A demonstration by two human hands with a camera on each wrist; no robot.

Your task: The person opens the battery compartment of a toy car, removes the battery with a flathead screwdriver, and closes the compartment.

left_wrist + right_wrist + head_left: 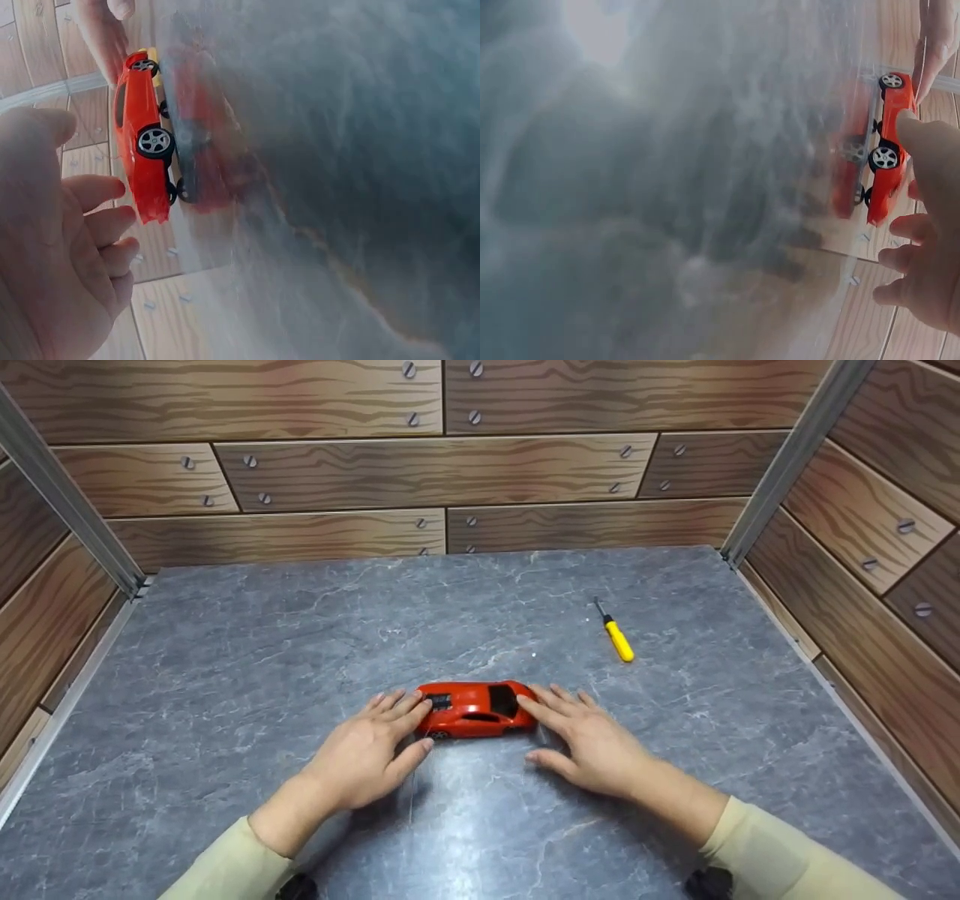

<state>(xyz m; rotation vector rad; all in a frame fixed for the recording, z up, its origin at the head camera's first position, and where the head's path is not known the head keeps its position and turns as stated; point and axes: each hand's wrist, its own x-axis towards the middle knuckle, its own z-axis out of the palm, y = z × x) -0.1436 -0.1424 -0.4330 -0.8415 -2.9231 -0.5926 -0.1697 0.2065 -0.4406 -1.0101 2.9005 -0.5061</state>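
A red toy car (469,720) stands on its wheels on the grey marbled table, its dark windshield toward the right. My left hand (369,750) lies at the car's left end, fingertips at its rear edge and thumb apart. At the right end, my right hand (596,742) has its fingers spread, the index fingertip at the front by the windshield. Neither hand wraps round the car. Both the left wrist view and the right wrist view show the red car (139,127) with silver-spoked wheels, beside extended fingers.
A screwdriver (619,641) with a yellow handle lies behind the car to the right, its tip pointing away. Wood-patterned panels (435,472) wall the table at the back and both sides, with grey metal posts (795,465) at the corners.
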